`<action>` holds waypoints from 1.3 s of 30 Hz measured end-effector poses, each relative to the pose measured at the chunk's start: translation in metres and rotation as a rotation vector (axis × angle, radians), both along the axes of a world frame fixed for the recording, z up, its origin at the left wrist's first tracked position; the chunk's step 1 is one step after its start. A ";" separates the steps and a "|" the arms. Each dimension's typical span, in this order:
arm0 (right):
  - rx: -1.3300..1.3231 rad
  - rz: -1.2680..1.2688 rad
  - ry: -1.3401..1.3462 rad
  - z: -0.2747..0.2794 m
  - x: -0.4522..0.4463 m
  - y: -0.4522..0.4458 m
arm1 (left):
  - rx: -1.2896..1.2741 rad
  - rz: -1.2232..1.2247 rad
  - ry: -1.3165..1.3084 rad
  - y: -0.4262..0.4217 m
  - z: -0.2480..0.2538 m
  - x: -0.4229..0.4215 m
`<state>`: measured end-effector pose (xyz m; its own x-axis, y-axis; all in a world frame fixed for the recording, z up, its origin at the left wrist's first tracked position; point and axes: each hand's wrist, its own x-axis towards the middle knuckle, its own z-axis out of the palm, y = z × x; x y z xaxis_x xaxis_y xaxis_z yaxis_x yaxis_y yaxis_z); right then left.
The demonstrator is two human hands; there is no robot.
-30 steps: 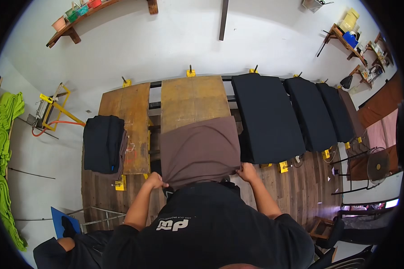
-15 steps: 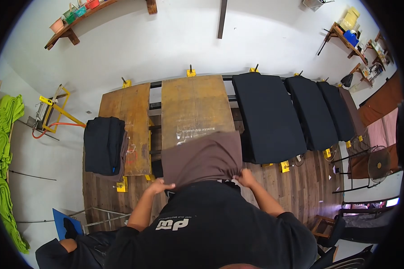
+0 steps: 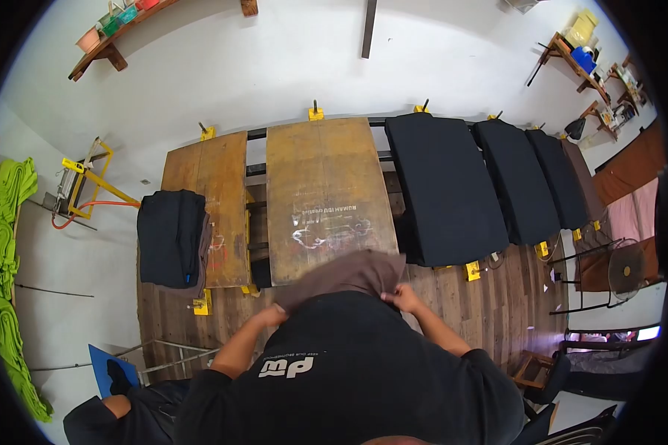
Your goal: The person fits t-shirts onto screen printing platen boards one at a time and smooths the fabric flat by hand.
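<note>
A brown cloth [image 3: 349, 273], bunched and slightly blurred, lies across the near end of the middle wooden board [image 3: 319, 178], close to my chest. My right hand [image 3: 402, 298] pinches its right edge. At the left edge of the cloth is my left hand [image 3: 272, 316], closed on it, with fingertips blurred. White print and marks show on the bare wood beyond the cloth. Black cloth covers the board to the right [image 3: 449, 193].
Folded black and brown cloths [image 3: 172, 237] lie on the left board [image 3: 226, 163]. More black-covered boards [image 3: 518, 182] stand at right. A fan [image 3: 626, 272] is at far right; green cloths [image 3: 4, 252] hang at far left. Another person's knee [image 3: 116, 405] shows at lower left.
The brown cloth has been drawn toward my body off most of the middle board, uncovering wood and white print. Both hands have moved along with it, still holding its edges.
</note>
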<state>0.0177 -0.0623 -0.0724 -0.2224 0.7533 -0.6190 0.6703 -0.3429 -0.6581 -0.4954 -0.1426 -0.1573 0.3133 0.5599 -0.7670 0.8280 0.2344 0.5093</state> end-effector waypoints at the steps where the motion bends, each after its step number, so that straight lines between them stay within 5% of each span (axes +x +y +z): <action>1: 0.000 -0.003 0.002 0.004 -0.001 -0.002 | -0.096 0.295 -0.449 -0.027 -0.064 -0.018; 2: 0.058 0.085 -0.014 -0.001 0.003 -0.005 | -0.097 0.295 -0.450 -0.024 -0.067 -0.015; 4: 0.193 0.265 -0.043 -0.010 0.006 0.005 | -0.270 0.135 0.011 0.007 -0.063 -0.003; 5: 0.201 0.268 -0.043 -0.015 0.004 0.013 | -0.262 0.139 0.011 0.016 -0.057 0.000; 7: 0.139 -0.177 0.385 -0.029 -0.001 0.016 | 0.089 0.587 -0.352 0.013 -0.027 0.010; 10: -0.010 -0.135 0.334 -0.005 -0.009 0.029 | -0.063 0.751 -0.427 0.041 0.031 0.035; 15: 0.011 -0.033 0.279 0.020 -0.044 0.024 | -0.126 0.579 -0.730 0.043 0.017 0.060; 18: 0.032 0.139 0.137 0.011 -0.055 0.020 | 0.128 0.224 -0.729 0.047 0.044 0.076; 20: 0.003 0.093 0.382 0.032 -0.059 0.015 | 0.435 0.124 -0.549 0.042 0.014 0.071; 23: 0.276 0.267 -0.001 0.011 -0.043 0.010 | 0.613 0.075 -0.435 0.031 0.029 0.058; 26: 0.551 0.224 0.191 0.002 -0.034 0.006 | 0.563 0.150 -0.517 0.026 0.061 0.063; 31: 0.478 0.376 0.169 0.008 -0.072 0.019 | 0.318 0.468 -0.600 0.033 0.047 0.100; 33: 0.219 0.377 0.238 0.007 -0.085 0.021 | 0.265 0.547 -0.626 0.041 0.034 0.105; 35: 0.100 0.382 0.405 -0.024 -0.090 0.020 | 0.103 0.118 -0.410 0.055 0.023 0.102; 39: 0.178 0.523 0.015 0.030 -0.080 0.030 | 0.205 -0.010 -0.222 0.069 0.085 0.074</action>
<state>-0.0627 -0.0328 -0.0424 -0.6029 0.6327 -0.4861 0.7114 0.1504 -0.6865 -0.4212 -0.0738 -0.0720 0.4671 0.6922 -0.5501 0.6926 0.1004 0.7143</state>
